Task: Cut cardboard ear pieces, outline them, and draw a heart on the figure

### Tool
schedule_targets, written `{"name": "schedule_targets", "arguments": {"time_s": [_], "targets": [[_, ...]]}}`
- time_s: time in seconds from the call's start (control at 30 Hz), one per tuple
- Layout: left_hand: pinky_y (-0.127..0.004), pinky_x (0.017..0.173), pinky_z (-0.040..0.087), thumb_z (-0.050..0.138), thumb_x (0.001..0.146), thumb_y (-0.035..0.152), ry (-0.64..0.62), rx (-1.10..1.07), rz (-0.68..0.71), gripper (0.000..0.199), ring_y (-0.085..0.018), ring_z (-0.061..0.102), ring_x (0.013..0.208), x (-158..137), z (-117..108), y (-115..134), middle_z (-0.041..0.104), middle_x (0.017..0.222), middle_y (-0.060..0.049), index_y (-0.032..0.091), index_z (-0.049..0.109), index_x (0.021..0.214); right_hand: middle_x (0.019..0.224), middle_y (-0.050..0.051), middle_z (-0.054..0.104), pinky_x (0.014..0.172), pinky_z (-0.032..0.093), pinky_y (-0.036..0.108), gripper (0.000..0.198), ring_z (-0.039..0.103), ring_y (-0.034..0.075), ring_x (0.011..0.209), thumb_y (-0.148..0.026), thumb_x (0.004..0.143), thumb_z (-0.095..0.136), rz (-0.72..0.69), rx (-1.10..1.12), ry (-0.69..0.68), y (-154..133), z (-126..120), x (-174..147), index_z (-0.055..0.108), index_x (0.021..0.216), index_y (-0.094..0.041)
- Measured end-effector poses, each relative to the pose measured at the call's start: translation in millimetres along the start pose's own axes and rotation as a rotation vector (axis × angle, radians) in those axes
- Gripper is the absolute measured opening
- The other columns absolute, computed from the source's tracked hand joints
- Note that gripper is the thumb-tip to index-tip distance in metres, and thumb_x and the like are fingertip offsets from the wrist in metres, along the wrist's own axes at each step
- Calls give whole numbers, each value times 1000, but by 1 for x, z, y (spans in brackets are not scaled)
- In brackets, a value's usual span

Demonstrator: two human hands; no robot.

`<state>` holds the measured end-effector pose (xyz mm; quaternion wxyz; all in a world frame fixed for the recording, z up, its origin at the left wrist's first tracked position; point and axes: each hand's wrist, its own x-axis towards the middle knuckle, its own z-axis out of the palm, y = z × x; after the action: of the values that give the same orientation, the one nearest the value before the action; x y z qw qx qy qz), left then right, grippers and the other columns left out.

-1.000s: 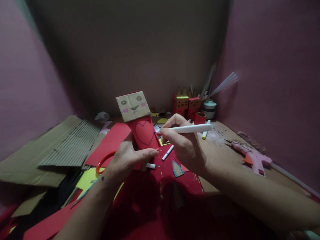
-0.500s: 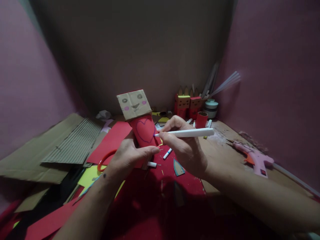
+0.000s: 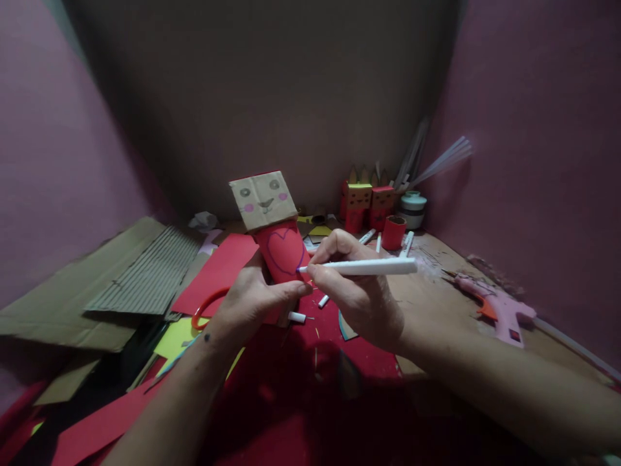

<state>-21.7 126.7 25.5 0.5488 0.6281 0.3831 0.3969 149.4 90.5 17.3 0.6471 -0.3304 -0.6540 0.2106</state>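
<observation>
A paper craft figure has a square cardboard head with a drawn animal face and a red tube body. Its lower body is wrapped by my left hand, thumb across the front, other fingers hidden behind. On the body is a purple heart outline. A white marker lies pinched in my right hand, its purple tip touching the heart's lower right side. The figure leans slightly left.
Cardboard sheets, red paper and orange-handled scissors lie left. A pink glue gun rests right. Behind stand small crowned figures, a red tube and a lidded jar. A white marker cap lies near my left thumb.
The marker tip has moved slightly down along the heart's lower right edge, and the marker is tilted a little differently. My left hand keeps its hold on the figure.
</observation>
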Motion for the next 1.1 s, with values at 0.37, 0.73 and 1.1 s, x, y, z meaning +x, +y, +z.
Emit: {"name": "schedule_targets", "arguments": {"time_s": [0.37, 0.73, 1.1], "targets": [[-24, 49, 58, 98, 64, 33, -8, 27, 22, 34, -18, 69, 62, 5, -4, -9, 68, 66, 3, 21, 68, 75, 68, -5, 59, 61, 45, 31, 15, 55, 14, 64, -16, 78, 63, 11, 10, -30, 2, 1, -1, 53, 75, -27], [-26, 50, 57, 98, 72, 43, 5, 96, 0, 38, -17, 67, 58, 2, -1, -4, 70, 69, 4, 20, 74, 91, 67, -5, 64, 57, 44, 29, 17, 57, 13, 61, -14, 83, 67, -22, -62, -20, -8, 0, -2, 60, 73, -25], [-26, 57, 57, 95, 75, 33, 28, 138, 71, 29, -14, 60, 57, 5, 2, -5, 61, 61, 8, 21, 69, 82, 65, -6, 61, 59, 44, 28, 17, 54, 12, 59, -14, 85, 66, -25, -113, -35, -3, -1, -3, 59, 73, -25]]}}
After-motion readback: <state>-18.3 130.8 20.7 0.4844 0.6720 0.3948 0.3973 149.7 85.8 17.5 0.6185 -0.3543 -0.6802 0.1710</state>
